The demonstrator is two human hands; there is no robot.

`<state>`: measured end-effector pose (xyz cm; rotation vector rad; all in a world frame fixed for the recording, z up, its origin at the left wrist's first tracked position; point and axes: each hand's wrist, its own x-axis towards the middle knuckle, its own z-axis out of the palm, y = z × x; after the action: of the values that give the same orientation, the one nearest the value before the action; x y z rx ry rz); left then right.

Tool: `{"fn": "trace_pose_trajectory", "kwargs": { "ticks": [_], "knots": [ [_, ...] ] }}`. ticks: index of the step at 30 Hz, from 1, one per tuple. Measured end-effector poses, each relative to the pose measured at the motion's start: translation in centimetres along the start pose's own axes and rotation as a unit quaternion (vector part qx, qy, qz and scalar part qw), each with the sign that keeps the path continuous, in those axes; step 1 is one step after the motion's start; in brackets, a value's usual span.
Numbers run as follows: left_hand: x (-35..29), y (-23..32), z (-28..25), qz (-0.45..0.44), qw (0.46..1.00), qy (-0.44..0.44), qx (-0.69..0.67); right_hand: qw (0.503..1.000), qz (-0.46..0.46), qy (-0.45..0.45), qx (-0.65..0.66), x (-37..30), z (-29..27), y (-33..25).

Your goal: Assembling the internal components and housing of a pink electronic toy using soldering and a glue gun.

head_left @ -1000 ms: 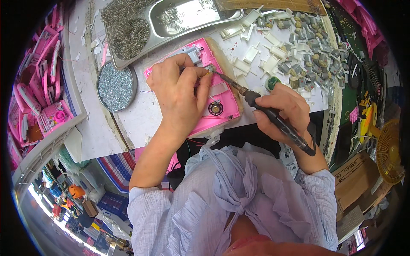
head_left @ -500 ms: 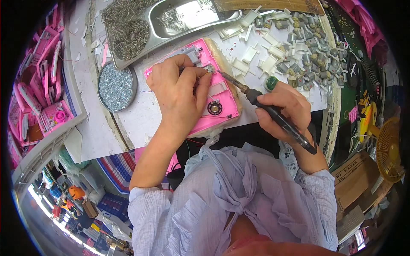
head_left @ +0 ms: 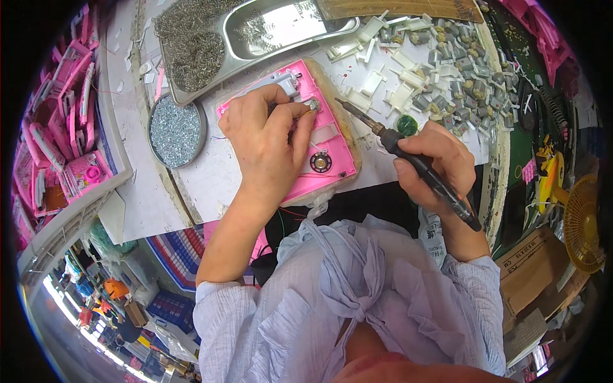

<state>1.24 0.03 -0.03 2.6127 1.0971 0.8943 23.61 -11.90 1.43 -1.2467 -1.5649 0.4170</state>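
My left hand (head_left: 268, 137) lies over a pink plastic casing (head_left: 327, 147). Its thumb and forefinger pinch a small silvery metal part (head_left: 311, 105) with thin wires at it. Fitted in the casing are a grey plastic box (head_left: 287, 86) and a round black speaker (head_left: 320, 161); my left fingers hide some of the inside. A black soldering iron (head_left: 421, 166) is gripped in my right hand (head_left: 440, 163), its metal tip to the right of the casing and apart from it. A round green thing (head_left: 407, 124) sits just beyond my right fingers.
A round tin of small silvery screws (head_left: 174, 134) stands left of the casing. Behind is a metal tray (head_left: 227, 29) of springs. Small motors and white plastic pieces (head_left: 440, 76) lie heaped at right. A crate (head_left: 121, 182) holds pink casings at far left.
My right hand has drawn the soldering iron back to the right, so its tip has left the silvery part and the casing. My left hand stays almost where it was.
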Motion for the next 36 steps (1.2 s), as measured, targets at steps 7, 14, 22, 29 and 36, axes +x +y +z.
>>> {"fn": "trace_pose_trajectory", "kwargs": {
  "ticks": [7, 14, 22, 29, 36],
  "knots": [
    [-0.3, -0.5, -1.0, 0.005, 0.999, -0.014, -0.048, 1.0, 0.006, -0.007, 0.001, 0.0, -0.4, 0.1],
    [-1.4, -0.9, -3.8, -0.135, 0.979, -0.027, -0.148, 1.0, 0.004, -0.001, 0.01, 0.1, 0.0, 0.3],
    [-4.1, -2.4, -4.4, -0.293, 0.9, 0.059, -0.318, 0.999, 0.034, -0.028, 0.031, -0.1, 0.5, -0.2],
    [-6.0, -2.7, -4.2, -0.353, 0.86, 0.127, -0.347, 0.999, -0.005, 0.011, 0.037, 0.3, 1.5, -0.1],
    [-1.5, -1.8, -2.1, -0.162, 0.937, 0.124, -0.284, 1.0, -0.017, -0.003, 0.012, 1.0, 1.1, -0.5]
  ]
}}
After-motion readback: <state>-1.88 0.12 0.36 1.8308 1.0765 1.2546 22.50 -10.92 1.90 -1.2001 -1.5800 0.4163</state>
